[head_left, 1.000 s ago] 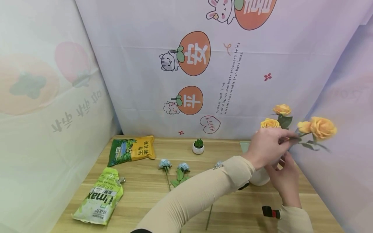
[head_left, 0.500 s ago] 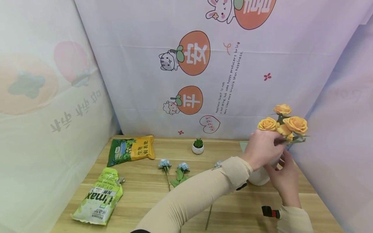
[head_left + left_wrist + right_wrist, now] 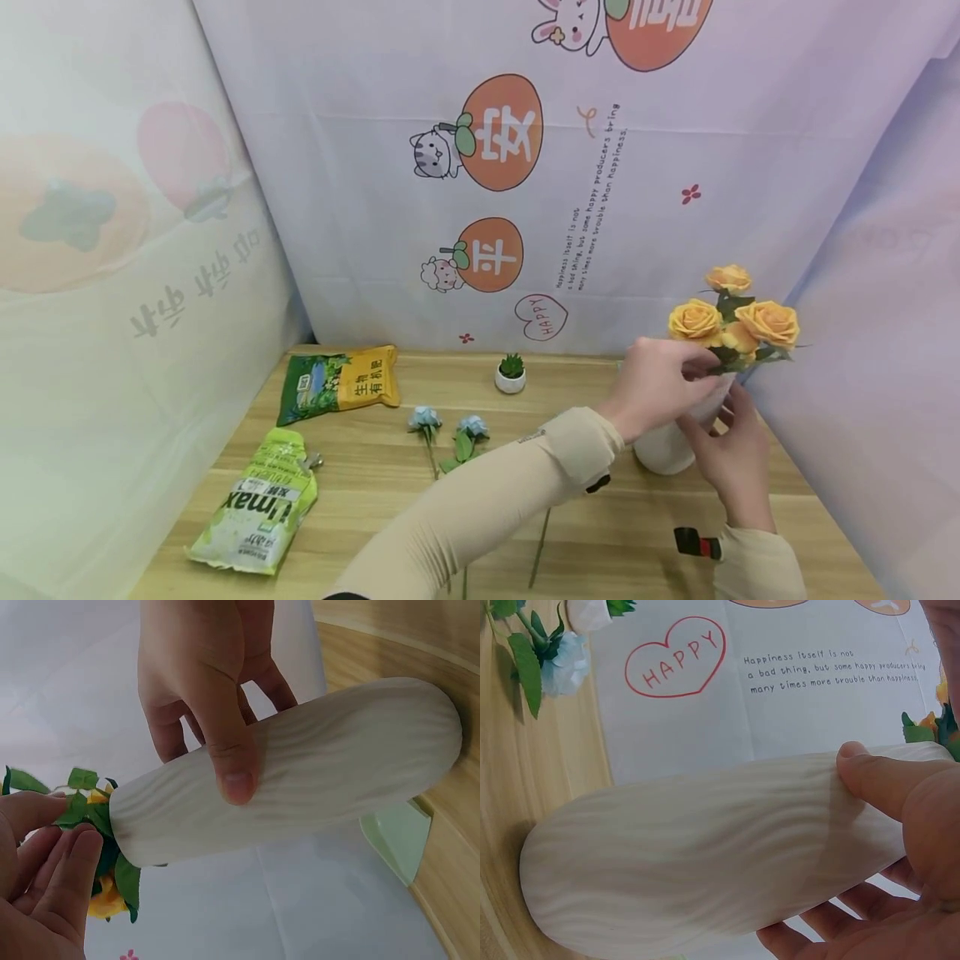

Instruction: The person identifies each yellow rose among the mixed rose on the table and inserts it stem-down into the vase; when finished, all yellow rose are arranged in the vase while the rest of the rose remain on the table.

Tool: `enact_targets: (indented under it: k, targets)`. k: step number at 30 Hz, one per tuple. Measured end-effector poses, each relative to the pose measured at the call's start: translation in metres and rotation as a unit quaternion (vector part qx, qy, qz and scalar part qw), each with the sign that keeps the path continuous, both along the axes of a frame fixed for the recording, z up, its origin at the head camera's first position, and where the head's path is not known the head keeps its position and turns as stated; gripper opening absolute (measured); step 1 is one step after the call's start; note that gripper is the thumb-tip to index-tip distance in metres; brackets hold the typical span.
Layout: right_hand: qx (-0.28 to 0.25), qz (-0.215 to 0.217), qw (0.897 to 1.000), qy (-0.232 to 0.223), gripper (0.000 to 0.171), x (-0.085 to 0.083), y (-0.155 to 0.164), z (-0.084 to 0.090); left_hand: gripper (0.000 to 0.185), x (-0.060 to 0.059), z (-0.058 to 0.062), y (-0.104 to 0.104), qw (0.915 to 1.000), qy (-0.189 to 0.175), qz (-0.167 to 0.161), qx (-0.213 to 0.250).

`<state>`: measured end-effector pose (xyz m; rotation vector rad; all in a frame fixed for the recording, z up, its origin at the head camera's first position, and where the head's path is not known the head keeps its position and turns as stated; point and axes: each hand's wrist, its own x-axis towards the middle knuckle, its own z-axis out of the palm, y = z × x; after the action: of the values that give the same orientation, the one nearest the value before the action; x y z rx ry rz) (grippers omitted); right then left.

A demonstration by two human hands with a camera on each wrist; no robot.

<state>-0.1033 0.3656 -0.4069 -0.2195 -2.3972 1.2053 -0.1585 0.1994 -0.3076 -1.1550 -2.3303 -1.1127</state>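
A tall white ribbed vase [image 3: 663,450] stands upright on the table at the right, holding several yellow artificial roses [image 3: 768,323] with green leaves. My right hand [image 3: 735,462] grips the vase's upper body; in the right wrist view the thumb [image 3: 877,780] lies across its near side and the fingers reach round the other. Just left of the mouth is my left hand [image 3: 663,383], its thumb and fingers slightly apart beside the leaves [image 3: 124,877]. In the left wrist view the fingertips [image 3: 86,847] touch or nearly touch those leaves. The stems are hidden inside the vase.
Blue artificial flowers [image 3: 425,419] lie mid-table, partly under my left sleeve [image 3: 480,508]. A small potted succulent [image 3: 511,375] sits at the back. Two bags, one yellow-green [image 3: 341,383] and one lime [image 3: 258,504], lie at the left. Printed cloth walls [image 3: 360,208] enclose the table.
My left hand has brought a yellow rose in from the right to the vase's mouth, then drawn back leftward from its stem. My right hand keeps its grip on the vase.
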Motion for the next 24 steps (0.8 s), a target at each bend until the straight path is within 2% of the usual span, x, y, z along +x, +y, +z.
enact_targets:
  k: [7, 14, 19, 24]
  targets:
    - [0.000, 0.000, 1.000, 0.005, 0.087, -0.003, 0.001, -0.002, 0.018, 0.003, -0.013, -0.023, 0.9978, -0.014, -0.035, 0.055]
    - [-0.007, -0.006, 1.000, -0.006, 0.090, -0.003, -0.002, -0.002, 0.022, 0.010, -0.026, -0.048, 0.9945, -0.034, -0.057, 0.081]
    - [-0.009, -0.006, 1.000, 0.000, 0.092, -0.002, -0.002, -0.001, 0.026, 0.014, -0.037, -0.073, 0.9929, -0.055, -0.044, 0.096]
    - [-0.008, -0.010, 1.000, -0.004, 0.091, -0.003, -0.001, -0.002, 0.030, 0.013, -0.056, -0.111, 0.9873, -0.106, -0.012, 0.118]
